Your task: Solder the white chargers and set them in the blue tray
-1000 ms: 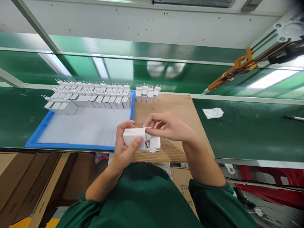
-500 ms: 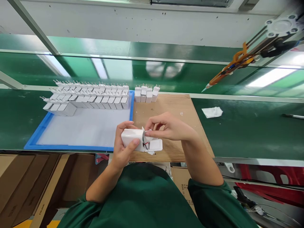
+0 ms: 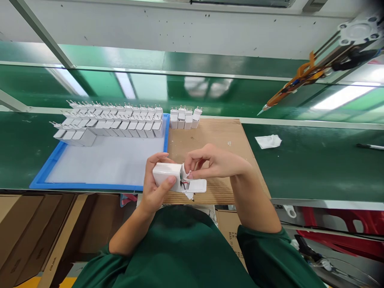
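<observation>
My left hand [image 3: 154, 188] is closed around a white charger body [image 3: 166, 174], held above the near edge of a wooden board [image 3: 222, 136]. Its white end cap [image 3: 198, 185] hangs open to the right, joined by thin red and black wires. My right hand [image 3: 214, 162] pinches at the opening between body and cap, on a small white piece I cannot make out. Both forearms come out of green sleeves.
A blue tray [image 3: 45, 176] with a white liner holds several rows of white plug adapters [image 3: 114, 122] at its far side. A small group of adapters [image 3: 184, 118] stands on the board's far edge. A crumpled white wipe [image 3: 268, 141], a pen [image 3: 370, 147] and an orange-handled tool [image 3: 295, 86] are to the right.
The end cap has swung further out to the right and lower. My right fingers have moved down into the gap at the charger's open end. The left hand has kept its grip.
</observation>
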The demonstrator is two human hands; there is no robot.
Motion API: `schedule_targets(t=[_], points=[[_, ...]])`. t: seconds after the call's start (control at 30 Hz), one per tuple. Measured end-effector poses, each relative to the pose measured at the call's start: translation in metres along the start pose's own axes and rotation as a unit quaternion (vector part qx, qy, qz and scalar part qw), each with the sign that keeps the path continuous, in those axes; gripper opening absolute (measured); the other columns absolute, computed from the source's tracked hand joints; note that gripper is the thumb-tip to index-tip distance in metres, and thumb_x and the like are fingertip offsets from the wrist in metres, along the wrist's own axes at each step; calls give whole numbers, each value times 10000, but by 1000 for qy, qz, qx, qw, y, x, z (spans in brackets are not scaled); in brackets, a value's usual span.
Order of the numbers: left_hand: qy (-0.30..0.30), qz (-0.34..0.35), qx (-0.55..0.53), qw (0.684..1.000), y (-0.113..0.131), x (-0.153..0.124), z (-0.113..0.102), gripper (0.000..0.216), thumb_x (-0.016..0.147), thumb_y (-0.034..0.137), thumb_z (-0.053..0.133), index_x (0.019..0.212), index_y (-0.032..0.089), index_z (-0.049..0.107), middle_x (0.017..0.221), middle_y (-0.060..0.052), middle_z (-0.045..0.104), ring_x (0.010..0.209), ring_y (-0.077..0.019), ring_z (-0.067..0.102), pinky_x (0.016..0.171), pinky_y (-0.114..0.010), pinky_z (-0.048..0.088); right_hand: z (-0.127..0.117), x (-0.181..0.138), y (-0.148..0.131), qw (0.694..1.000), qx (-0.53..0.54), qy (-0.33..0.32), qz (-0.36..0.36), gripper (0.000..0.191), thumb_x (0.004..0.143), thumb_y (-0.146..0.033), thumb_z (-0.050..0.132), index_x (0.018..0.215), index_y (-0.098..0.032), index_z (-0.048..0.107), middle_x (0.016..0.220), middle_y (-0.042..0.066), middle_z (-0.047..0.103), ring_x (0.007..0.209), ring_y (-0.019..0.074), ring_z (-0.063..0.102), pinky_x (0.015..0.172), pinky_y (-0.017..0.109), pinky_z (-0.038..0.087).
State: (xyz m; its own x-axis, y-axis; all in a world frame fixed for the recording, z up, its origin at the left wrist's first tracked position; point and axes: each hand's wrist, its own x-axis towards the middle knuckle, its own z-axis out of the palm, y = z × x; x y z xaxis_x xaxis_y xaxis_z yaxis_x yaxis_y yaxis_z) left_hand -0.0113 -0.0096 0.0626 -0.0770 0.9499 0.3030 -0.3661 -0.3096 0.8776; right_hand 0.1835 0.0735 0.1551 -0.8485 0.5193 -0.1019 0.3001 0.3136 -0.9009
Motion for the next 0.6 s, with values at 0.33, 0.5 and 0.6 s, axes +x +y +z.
schedule_targets(t=[0.33,0.5,0.6], points=[[-23,48,74,996,2,0,0,494,857,326,718,1307,264,523,982,-39,639,866,-180,613,749,-289,496,9,10,0,999,-23,28,27,27,793,-190,667,817,-179,671,678,-24,713,617,75,657,584,184,511],[-16,45,98,994,0,0,0,513,845,340,731,1309,267,524,973,-35,632,855,-183,604,746,-295,493,17,9,-7,996,-49,61,49,49,749,-152,654,785,-186,656,647,-37,692,598,87,655,561,191,490],[-7,25,92,995,-2,1,-2,499,846,346,728,1297,259,534,961,-35,625,835,-174,589,730,-282,485,18,9,-4,980,-60,187,42,45,781,-205,668,759,-190,632,651,-37,676,593,82,624,565,200,486]])
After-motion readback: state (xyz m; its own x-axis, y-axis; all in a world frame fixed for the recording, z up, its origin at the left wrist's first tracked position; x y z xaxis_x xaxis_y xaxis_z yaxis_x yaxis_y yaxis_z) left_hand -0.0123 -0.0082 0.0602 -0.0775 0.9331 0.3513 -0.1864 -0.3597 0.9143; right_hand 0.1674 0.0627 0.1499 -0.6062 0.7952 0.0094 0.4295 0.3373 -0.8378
